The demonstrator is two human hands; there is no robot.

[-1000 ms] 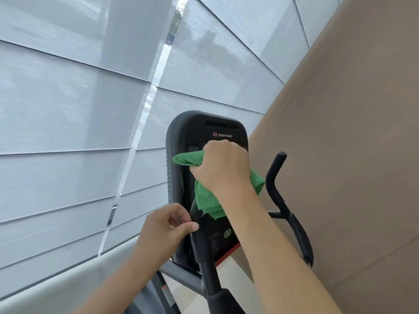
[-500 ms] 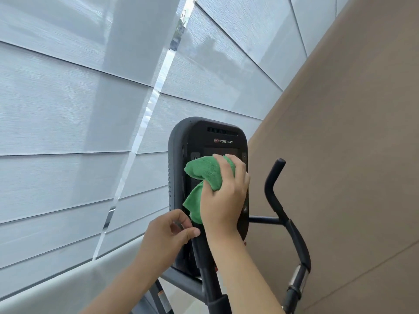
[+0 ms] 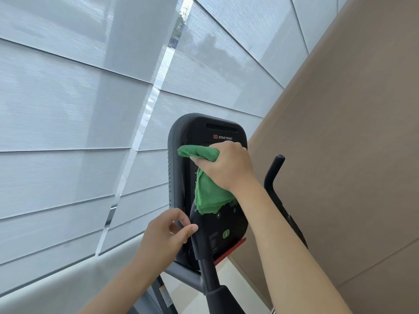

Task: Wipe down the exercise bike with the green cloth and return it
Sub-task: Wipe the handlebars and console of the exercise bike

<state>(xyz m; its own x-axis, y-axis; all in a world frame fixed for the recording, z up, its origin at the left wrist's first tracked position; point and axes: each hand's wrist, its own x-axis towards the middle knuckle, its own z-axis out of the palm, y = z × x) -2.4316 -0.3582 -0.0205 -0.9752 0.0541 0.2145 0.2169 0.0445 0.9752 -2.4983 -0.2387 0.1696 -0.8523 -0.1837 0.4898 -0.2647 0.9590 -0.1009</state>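
The grey window blinds [image 3: 68, 109] and the tan wall [image 3: 351, 132] fill most of my view, much as they did half a second ago. The exercise bike [image 3: 204, 130] stands in front of me, its black console facing me, the near handlebar post rising across its lower part. My right hand [image 3: 226, 166] has slid up toward the console's upper left since the last frame; its fingers are curled round the bunched green cloth [image 3: 208, 196], pressing it on the screen while the loose end hangs lower. My left hand [image 3: 167, 236] stays at the console's left edge, fingers loosely bent, thumb tip touching the post, gripping nothing.
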